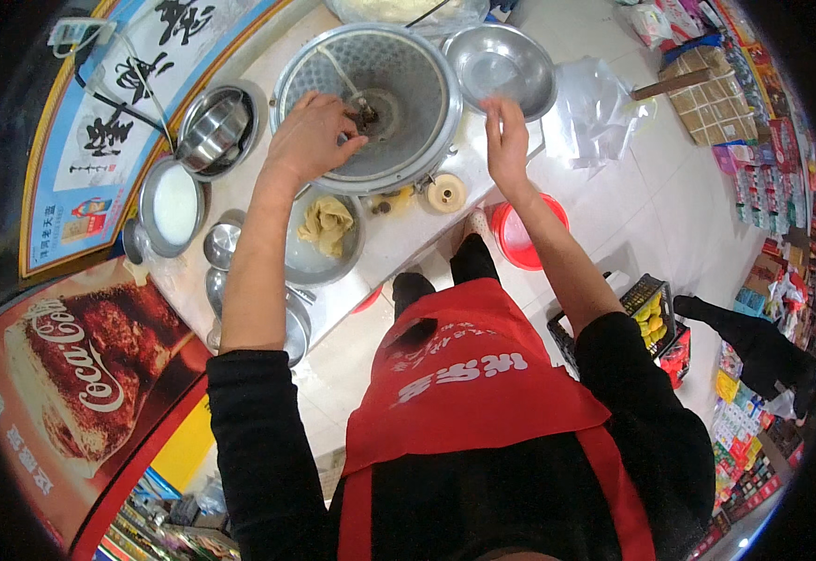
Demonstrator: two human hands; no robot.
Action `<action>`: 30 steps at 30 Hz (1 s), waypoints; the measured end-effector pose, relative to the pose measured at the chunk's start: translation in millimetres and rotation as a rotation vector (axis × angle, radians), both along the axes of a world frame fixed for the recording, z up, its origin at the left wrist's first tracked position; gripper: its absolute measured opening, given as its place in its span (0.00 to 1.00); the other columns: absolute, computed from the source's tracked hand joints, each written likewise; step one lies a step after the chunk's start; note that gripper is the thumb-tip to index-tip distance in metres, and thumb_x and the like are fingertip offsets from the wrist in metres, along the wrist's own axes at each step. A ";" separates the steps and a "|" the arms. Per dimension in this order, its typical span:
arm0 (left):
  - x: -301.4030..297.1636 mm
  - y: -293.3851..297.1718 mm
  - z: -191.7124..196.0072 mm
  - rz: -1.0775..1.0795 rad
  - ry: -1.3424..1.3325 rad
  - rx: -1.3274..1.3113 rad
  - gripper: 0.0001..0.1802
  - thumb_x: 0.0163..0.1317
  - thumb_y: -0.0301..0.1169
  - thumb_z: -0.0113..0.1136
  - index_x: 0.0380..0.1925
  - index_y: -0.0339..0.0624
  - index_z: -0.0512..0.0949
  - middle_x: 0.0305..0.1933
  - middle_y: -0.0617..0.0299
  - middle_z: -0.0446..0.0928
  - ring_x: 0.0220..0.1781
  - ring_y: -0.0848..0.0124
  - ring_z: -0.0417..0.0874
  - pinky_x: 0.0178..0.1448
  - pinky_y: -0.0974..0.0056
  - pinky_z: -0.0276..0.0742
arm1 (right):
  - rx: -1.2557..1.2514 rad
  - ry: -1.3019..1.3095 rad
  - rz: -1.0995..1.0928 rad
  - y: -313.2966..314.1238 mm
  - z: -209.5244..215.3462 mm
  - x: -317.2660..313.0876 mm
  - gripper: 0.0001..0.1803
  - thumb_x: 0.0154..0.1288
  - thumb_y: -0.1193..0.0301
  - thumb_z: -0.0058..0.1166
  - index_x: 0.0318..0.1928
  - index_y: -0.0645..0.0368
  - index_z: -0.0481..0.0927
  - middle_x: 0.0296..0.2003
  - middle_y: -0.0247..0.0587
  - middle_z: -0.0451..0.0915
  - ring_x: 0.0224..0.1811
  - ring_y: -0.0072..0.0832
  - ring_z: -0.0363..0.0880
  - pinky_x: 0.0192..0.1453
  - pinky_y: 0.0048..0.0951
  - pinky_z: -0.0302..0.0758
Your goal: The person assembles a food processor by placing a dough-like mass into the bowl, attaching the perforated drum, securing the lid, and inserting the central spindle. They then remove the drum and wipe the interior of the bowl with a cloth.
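Note:
My left hand (313, 138) reaches over the near left rim of a large round metal drum (452, 98) with a patterned inner wall. Its fingers are bent, the thumb stands apart from them, and nothing shows between. Close to those fingertips is a small dark lump (368, 114) at the drum's middle, where a thin pale rod (338, 70) runs down from the far rim. I cannot tell whether I touch it. My right hand (507, 140) is raised at the near edge of a shallow metal bowl (501, 67). Its fingertips are blurred, so their grip is unclear.
Left of the drum stand a bowl of white contents (176, 208) and nested metal bowls (216, 131). Nearer me, a basin (310, 271) holds a yellowish cloth (327, 226). A clear plastic bag (587, 112) lies right. On the floor are a red bucket (528, 245) and a black crate (649, 290).

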State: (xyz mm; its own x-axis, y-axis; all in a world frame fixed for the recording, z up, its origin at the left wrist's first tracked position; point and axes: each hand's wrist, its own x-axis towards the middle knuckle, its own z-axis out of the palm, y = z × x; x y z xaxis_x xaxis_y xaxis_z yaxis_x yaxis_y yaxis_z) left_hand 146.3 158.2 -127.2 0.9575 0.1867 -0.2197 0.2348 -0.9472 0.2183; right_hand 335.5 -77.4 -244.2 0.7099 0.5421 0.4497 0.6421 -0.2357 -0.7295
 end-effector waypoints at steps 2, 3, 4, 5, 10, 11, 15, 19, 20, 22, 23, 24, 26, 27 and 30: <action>-0.4 -0.3 0.5 0.003 -0.062 -0.029 0.16 0.62 0.43 0.60 0.35 0.44 0.87 0.57 0.55 0.79 0.66 0.58 0.71 0.75 0.55 0.57 | -0.254 0.193 -0.018 -35.5 -77.0 -8.3 0.12 0.72 0.68 0.48 0.47 0.62 0.79 0.41 0.50 0.80 0.46 0.43 0.78 0.52 0.35 0.73; -0.7 -0.5 0.2 0.012 -0.129 -0.037 0.15 0.62 0.42 0.61 0.34 0.44 0.87 0.56 0.56 0.79 0.65 0.58 0.72 0.73 0.54 0.59 | -0.408 0.309 -0.017 -51.5 -118.9 -16.3 0.13 0.72 0.66 0.49 0.48 0.62 0.79 0.41 0.51 0.80 0.47 0.43 0.78 0.53 0.35 0.73; -1.8 -0.7 -0.4 0.044 -0.143 -0.030 0.14 0.62 0.41 0.61 0.33 0.43 0.87 0.56 0.56 0.79 0.64 0.58 0.72 0.72 0.54 0.61 | -0.455 0.541 -0.035 -62.6 -161.2 -24.2 0.15 0.65 0.66 0.56 0.47 0.64 0.80 0.45 0.56 0.81 0.50 0.48 0.79 0.56 0.39 0.73; -4.4 0.4 -0.7 0.017 -0.233 -0.046 0.11 0.61 0.38 0.63 0.35 0.43 0.86 0.55 0.58 0.79 0.62 0.57 0.74 0.67 0.53 0.66 | -0.449 0.664 0.010 -76.0 -200.0 -33.6 0.21 0.63 0.62 0.58 0.48 0.67 0.79 0.48 0.59 0.81 0.53 0.48 0.79 0.57 0.40 0.73; -22.6 10.2 -22.9 0.223 -0.910 0.009 0.10 0.61 0.30 0.61 0.42 0.46 0.84 0.54 0.57 0.78 0.60 0.58 0.74 0.65 0.56 0.67 | -0.548 1.133 -0.389 -78.0 -337.8 -78.4 0.32 0.59 0.61 0.65 0.56 0.71 0.69 0.51 0.61 0.78 0.56 0.47 0.76 0.59 0.38 0.72; -31.3 9.7 -33.8 0.387 -1.020 -0.010 0.11 0.62 0.29 0.60 0.44 0.46 0.83 0.55 0.54 0.77 0.61 0.58 0.74 0.65 0.56 0.67 | -0.557 1.114 -0.508 -79.8 -347.5 -83.0 0.32 0.57 0.63 0.66 0.55 0.71 0.68 0.48 0.59 0.78 0.53 0.48 0.77 0.58 0.38 0.72; -115.1 -6.6 -87.4 0.947 -1.145 -0.106 0.16 0.69 0.26 0.50 0.54 0.33 0.77 0.60 0.51 0.75 0.61 0.63 0.74 0.66 0.61 0.66 | -0.457 1.184 -0.632 -77.8 -343.9 -83.8 0.21 0.58 0.69 0.63 0.47 0.67 0.72 0.34 0.49 0.79 0.35 0.39 0.80 0.39 0.37 0.77; -244.5 -71.1 -141.3 1.394 -0.981 -0.330 0.16 0.71 0.26 0.48 0.55 0.30 0.75 0.57 0.52 0.77 0.57 0.65 0.77 0.64 0.63 0.69 | -0.033 1.617 -0.525 -62.9 -294.9 -97.0 0.04 0.64 0.74 0.53 0.35 0.58 0.73 0.26 0.39 0.73 0.23 0.28 0.71 0.23 0.28 0.70; -277.6 -92.9 -149.5 1.419 -0.855 -0.294 0.15 0.70 0.25 0.48 0.53 0.31 0.76 0.55 0.52 0.78 0.57 0.65 0.77 0.63 0.63 0.69 | 0.058 1.679 -0.546 -54.3 -280.5 -111.0 0.04 0.65 0.75 0.50 0.31 0.56 0.72 0.24 0.36 0.71 0.20 0.25 0.68 0.21 0.25 0.67; -326.8 -133.8 -167.6 1.666 -0.799 -0.465 0.14 0.70 0.23 0.47 0.50 0.31 0.77 0.50 0.56 0.79 0.53 0.69 0.78 0.61 0.64 0.71 | 0.122 1.845 -0.360 -37.2 -249.2 -147.3 0.06 0.67 0.72 0.51 0.31 0.54 0.71 0.23 0.35 0.70 0.20 0.25 0.68 0.23 0.24 0.68; -345.0 -154.8 -174.6 1.689 -0.888 -0.472 0.13 0.69 0.22 0.46 0.48 0.32 0.78 0.46 0.59 0.80 0.49 0.69 0.79 0.59 0.65 0.72 | 0.154 1.852 -0.179 -31.8 -232.6 -172.3 0.05 0.67 0.71 0.52 0.33 0.54 0.71 0.22 0.35 0.69 0.21 0.24 0.68 0.23 0.23 0.68; -361.0 -173.3 -179.3 1.684 -0.942 -0.510 0.13 0.69 0.22 0.46 0.47 0.32 0.79 0.44 0.60 0.80 0.47 0.70 0.79 0.57 0.66 0.72 | 0.163 1.856 -0.098 -20.5 -219.6 -197.7 0.05 0.68 0.71 0.53 0.35 0.55 0.71 0.22 0.34 0.69 0.21 0.23 0.68 0.23 0.23 0.68; -383.9 -199.7 -185.0 1.797 -0.962 -0.613 0.13 0.69 0.22 0.47 0.46 0.34 0.79 0.42 0.61 0.80 0.45 0.72 0.79 0.54 0.67 0.74 | -0.063 1.785 0.121 24.0 -209.1 -237.3 0.05 0.68 0.71 0.52 0.41 0.56 0.71 0.23 0.36 0.71 0.20 0.22 0.69 0.22 0.22 0.68; -388.9 -210.5 -187.2 1.868 -0.952 -0.652 0.12 0.69 0.22 0.48 0.46 0.34 0.80 0.42 0.61 0.81 0.45 0.72 0.79 0.53 0.67 0.74 | -0.083 1.651 0.215 47.0 -208.8 -258.6 0.06 0.67 0.72 0.52 0.42 0.56 0.71 0.24 0.36 0.73 0.18 0.23 0.69 0.21 0.23 0.67; -397.4 -226.6 -188.4 1.937 -0.928 -0.800 0.13 0.69 0.25 0.49 0.49 0.39 0.79 0.44 0.65 0.81 0.41 0.75 0.81 0.46 0.68 0.73 | -0.357 1.271 0.426 118.1 -226.3 -292.3 0.10 0.66 0.71 0.55 0.46 0.57 0.72 0.26 0.38 0.76 0.16 0.23 0.71 0.20 0.25 0.68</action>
State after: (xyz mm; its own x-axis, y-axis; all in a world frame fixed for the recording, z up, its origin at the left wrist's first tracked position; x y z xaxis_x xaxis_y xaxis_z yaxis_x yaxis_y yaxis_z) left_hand -251.2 -68.4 -315.6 -0.3386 0.8272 -0.4483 0.0982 0.5050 0.8575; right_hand 43.2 40.7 -470.5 0.2757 0.7660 -0.5807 -0.3413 -0.4868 -0.8041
